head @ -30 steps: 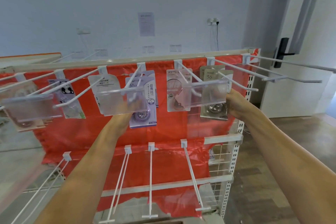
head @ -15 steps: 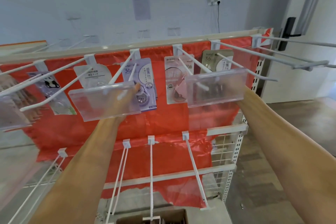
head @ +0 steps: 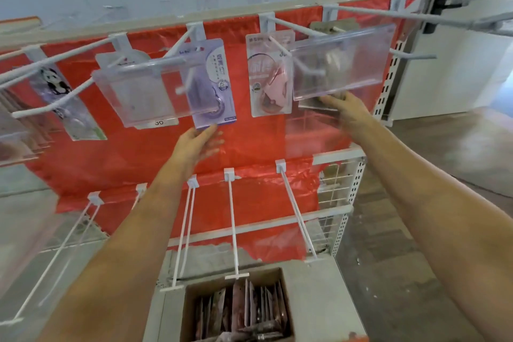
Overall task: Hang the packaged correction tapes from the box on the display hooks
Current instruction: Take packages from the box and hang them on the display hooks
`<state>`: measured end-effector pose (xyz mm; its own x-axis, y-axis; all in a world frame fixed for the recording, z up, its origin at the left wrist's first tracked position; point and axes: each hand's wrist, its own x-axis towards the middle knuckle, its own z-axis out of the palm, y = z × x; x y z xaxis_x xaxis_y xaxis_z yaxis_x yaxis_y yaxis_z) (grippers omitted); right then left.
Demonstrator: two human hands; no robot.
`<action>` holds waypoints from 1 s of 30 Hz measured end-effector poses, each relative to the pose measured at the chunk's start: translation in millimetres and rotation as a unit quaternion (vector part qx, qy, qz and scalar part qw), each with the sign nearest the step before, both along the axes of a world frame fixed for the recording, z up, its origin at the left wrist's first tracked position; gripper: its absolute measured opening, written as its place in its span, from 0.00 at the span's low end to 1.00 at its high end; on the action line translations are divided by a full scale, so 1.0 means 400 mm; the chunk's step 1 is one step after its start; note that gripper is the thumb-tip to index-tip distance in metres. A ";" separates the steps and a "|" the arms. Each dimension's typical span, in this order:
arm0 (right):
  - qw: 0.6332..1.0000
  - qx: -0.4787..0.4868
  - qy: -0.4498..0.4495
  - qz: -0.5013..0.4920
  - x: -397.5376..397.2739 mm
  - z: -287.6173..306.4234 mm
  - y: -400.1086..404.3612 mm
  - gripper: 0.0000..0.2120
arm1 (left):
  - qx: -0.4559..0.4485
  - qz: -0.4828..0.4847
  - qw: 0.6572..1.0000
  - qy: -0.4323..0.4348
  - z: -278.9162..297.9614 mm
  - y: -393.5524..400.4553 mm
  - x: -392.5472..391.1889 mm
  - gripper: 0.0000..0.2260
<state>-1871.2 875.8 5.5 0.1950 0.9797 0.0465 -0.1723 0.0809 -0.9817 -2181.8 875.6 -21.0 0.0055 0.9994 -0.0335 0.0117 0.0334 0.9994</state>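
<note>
Both hands are up at the top row of display hooks (head: pixel 302 29), while the stock to be hung sits far below them — the box (head: pixel 238 311) of packaged correction tapes stands at the foot of the rack, straight down between the two forearms and roughly midway, perhaps a shade nearer the left arm. The packs in it stand on edge, long sides upright, so a reach would come from above.

The left hand (head: pixel 198 144) has its fingers loosely spread and holds nothing; its fingertips are just beneath the bottom edge of the purple correction tape pack (head: pixel 213 83) hanging on its hook. The right hand (head: pixel 345 111) reaches under the clear label holder (head: pixel 342 61) toward the brownish pack (head: pixel 319 101) behind it. Its fingers look extended and touching the pack's lower edge, though the plastic blurs that spot and I cannot tell whether they pinch it.

My reading: with both packs hung, the next move is downward — either hand dropping to the box.
</note>
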 end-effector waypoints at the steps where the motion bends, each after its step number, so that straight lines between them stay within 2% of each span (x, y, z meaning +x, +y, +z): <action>1: 1.000 -0.012 -0.004 0.008 -0.005 -0.022 -0.017 0.06 | -0.011 -0.012 1.000 0.021 -0.020 -0.012 -0.006 0.05; 3: 0.999 -0.033 0.009 0.014 -0.020 -0.067 -0.046 0.11 | -0.035 -0.027 0.997 0.064 -0.050 -0.024 -0.013 0.05; 5: 0.998 -0.055 -0.001 0.009 -0.043 -0.093 -0.068 0.11 | -0.045 -0.033 0.993 0.103 -0.071 -0.045 -0.011 0.03; 7: 0.995 -0.089 -0.041 0.011 -0.081 -0.119 -0.087 0.09 | -0.044 -0.034 0.988 0.145 -0.091 -0.061 -0.009 0.05; 9: 0.985 -0.108 -0.138 -0.002 -0.128 -0.145 -0.104 0.04 | -0.021 -0.040 0.974 0.221 -0.107 -0.075 -0.011 0.04; 12: 0.949 -0.116 -0.292 -0.006 -0.202 -0.197 -0.128 0.08 | 0.026 -0.067 0.942 0.329 -0.128 -0.101 -0.016 0.05; 14: 0.908 -0.115 -0.403 0.009 -0.253 -0.221 -0.164 0.03 | 0.052 -0.076 0.906 0.414 -0.139 -0.122 -0.017 0.09; 16: 0.859 -0.114 -0.498 0.015 -0.299 -0.234 -0.206 0.10 | 0.069 -0.086 0.870 0.481 -0.144 -0.152 -0.014 0.10; 20: 0.796 -0.108 -0.594 0.045 -0.388 -0.256 -0.287 0.14 | 0.097 -0.110 0.796 0.587 -0.170 -0.214 -0.016 0.12; 22: 0.769 -0.098 -0.628 0.058 -0.431 -0.263 -0.321 0.14 | 0.095 -0.111 0.778 0.611 -0.185 -0.253 -0.026 0.12; 26: 0.744 -0.086 -0.659 0.075 -0.500 -0.263 -0.402 0.13 | 0.103 -0.097 0.768 0.624 -0.212 -0.344 -0.056 0.13; 30: 0.737 -0.063 -0.669 0.080 -0.527 -0.272 -0.493 0.14 | 0.087 -0.073 0.788 0.605 -0.239 -0.456 -0.079 0.11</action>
